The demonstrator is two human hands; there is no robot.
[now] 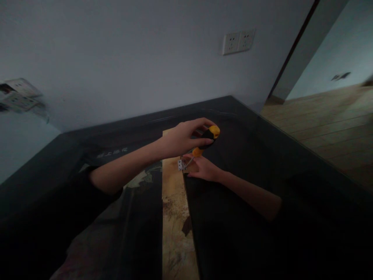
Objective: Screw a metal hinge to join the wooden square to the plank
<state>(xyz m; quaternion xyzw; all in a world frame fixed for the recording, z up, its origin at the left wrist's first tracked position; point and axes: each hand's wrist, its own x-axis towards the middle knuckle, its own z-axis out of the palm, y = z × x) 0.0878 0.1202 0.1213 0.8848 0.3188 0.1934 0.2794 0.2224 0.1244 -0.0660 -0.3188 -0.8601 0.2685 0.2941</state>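
From the head view, the room is dim. The left hand (182,138) is wrapped over the top of a screwdriver (205,140), fingers curled round its yellow-and-black handle, so that hand is clenched on the tool. The tool leans, handle up and to the right, its thin shaft running down and left to a small metal hinge (180,165). The hinge lies on a pale wooden board (175,217), a little beyond the middle of the table, and the board runs from the near edge away toward the wall on a dark glossy table (247,147).

The right hand (204,169) sits low, just right of the hinge, fingers bent around the bottom of the shaft near the tip. It seems to steady the shaft, though I cannot tell whether it pinches it or only rests against it.

The screwdriver looks light and stiff. Its fat handle is the place to hold, and it looks grippy rather than slick. The shaft is thin and smooth, poor for gripping, fit only for guiding. The hinge is small, flat and hard; I would judge it apt to slide on the board unless pressed down.

Two sockets (239,41) sit on the far wall.
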